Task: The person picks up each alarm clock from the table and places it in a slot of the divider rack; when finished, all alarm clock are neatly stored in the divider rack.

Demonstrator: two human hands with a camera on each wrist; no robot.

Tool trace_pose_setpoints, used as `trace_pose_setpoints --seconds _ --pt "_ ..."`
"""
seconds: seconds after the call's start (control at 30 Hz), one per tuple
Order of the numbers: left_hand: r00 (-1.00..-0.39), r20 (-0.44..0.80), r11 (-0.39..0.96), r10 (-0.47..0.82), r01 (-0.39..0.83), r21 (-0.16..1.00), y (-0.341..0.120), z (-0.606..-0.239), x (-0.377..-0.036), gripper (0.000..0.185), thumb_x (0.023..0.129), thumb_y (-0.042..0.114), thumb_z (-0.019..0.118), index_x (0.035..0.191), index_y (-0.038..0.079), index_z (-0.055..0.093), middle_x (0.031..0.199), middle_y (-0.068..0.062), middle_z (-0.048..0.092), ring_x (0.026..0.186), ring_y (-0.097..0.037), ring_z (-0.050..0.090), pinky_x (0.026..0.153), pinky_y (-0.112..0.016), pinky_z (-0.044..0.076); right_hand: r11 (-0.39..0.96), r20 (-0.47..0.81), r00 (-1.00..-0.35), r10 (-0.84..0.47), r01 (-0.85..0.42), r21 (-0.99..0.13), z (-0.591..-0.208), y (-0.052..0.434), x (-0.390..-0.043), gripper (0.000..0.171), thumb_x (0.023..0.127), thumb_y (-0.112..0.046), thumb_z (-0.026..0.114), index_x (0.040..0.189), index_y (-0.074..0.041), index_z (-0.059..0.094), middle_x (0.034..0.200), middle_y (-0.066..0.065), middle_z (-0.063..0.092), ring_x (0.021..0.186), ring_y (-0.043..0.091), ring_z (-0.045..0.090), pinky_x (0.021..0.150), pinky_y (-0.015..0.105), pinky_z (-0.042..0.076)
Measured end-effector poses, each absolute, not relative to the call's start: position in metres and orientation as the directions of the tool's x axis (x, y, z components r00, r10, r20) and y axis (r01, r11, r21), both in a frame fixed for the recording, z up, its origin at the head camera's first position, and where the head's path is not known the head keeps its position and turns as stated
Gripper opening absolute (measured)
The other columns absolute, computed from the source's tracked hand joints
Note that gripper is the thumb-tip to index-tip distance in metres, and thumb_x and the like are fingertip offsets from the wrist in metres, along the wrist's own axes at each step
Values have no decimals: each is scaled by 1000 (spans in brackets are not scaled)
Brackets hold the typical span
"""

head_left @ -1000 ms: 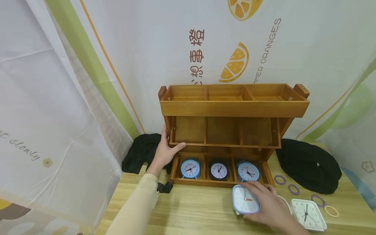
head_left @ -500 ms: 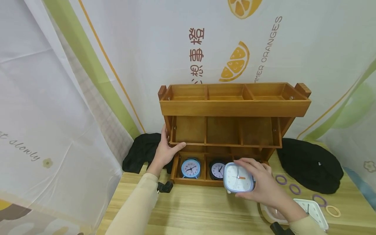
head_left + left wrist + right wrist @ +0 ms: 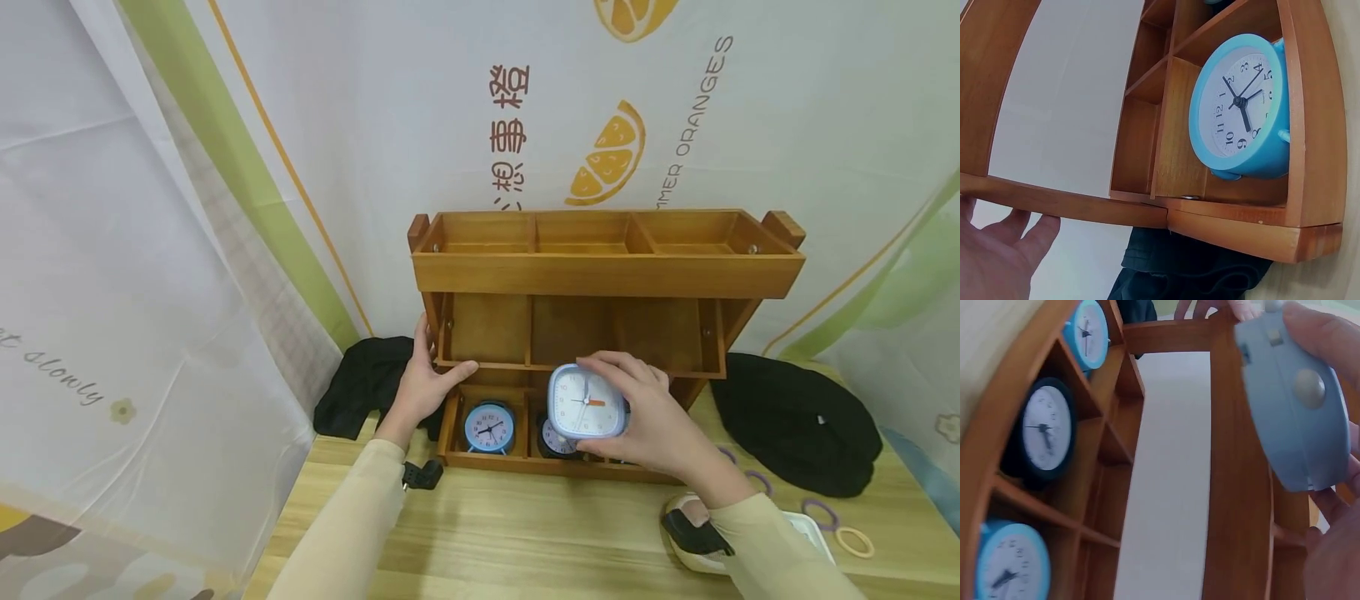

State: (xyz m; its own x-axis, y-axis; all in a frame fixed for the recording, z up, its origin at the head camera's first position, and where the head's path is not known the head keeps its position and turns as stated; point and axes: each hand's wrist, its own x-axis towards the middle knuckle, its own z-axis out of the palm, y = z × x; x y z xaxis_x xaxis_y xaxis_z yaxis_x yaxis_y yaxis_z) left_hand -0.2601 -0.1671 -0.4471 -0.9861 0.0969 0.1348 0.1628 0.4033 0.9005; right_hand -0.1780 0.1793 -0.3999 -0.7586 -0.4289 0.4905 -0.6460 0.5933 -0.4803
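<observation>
My right hand (image 3: 648, 408) pinches a pale blue, rounded-square alarm clock (image 3: 587, 402) by its edges, in front of the middle tier of a wooden tiered box (image 3: 607, 275). In the right wrist view that clock shows its side. My left hand (image 3: 427, 383) holds the left end of the middle tier, thumb over the front edge. In the bottom tier sit a round blue alarm clock (image 3: 490, 427) on the left and a black alarm clock (image 3: 555, 440), partly hidden, in the middle. The right compartment's blue alarm clock (image 3: 1013, 565) appears in the right wrist view.
Black cloths lie at the box's left (image 3: 345, 400) and right (image 3: 795, 425). Purple rings (image 3: 820, 514) and a cream ring (image 3: 855, 542) rest on the table. A white square clock (image 3: 810, 533) and a round cream object (image 3: 682, 546) are partly covered by my right forearm.
My right hand has lifted the pale blue alarm clock from the tabletop up and leftward to the front of the middle tier. My left hand has stayed on the box.
</observation>
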Motion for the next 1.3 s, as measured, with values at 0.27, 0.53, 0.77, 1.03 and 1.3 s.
trace_pose_setpoints --seconds 0.27,0.53,0.77,1.03,1.3 --pt "-986 136 408 98 164 898 -169 -449 -258 115 94 41 80 167 38 -9 174 -9 9 154 -44 27 114 -60 40 605 449 -801 -396 -595 -529 -383 154 -208 106 61 -32 104 151 -10 52 147 15 50 125 35 54 104 68 32" --pt "-985 146 416 95 173 893 -170 -446 -257 115 93 39 80 167 36 -9 174 -11 9 154 -45 26 114 -60 40 599 436 -807 -397 -588 -543 -380 125 -236 105 63 -36 103 151 -12 52 150 17 48 131 35 50 103 66 40" --pt "-985 139 426 98 167 889 -170 -446 -257 116 94 42 79 168 29 -9 174 -11 7 154 -45 27 114 -61 39 599 422 -824 -379 -565 -567 -379 108 -251 104 63 -39 102 151 -15 53 149 13 50 136 34 44 109 74 29" --pt "-987 133 418 94 161 894 -168 -446 -257 116 94 41 79 168 30 -10 175 -12 6 154 -45 26 115 -61 37 588 439 -841 -318 -538 -604 -373 104 -257 99 63 -37 102 148 -14 56 141 13 55 131 34 45 112 65 30" --pt "-987 135 416 93 161 895 -165 -444 -258 115 95 39 78 168 28 -10 174 -12 7 154 -46 26 115 -61 37 560 456 -816 -356 -577 -595 -371 91 -266 100 63 -39 102 147 -9 55 133 11 64 121 31 56 104 55 44"
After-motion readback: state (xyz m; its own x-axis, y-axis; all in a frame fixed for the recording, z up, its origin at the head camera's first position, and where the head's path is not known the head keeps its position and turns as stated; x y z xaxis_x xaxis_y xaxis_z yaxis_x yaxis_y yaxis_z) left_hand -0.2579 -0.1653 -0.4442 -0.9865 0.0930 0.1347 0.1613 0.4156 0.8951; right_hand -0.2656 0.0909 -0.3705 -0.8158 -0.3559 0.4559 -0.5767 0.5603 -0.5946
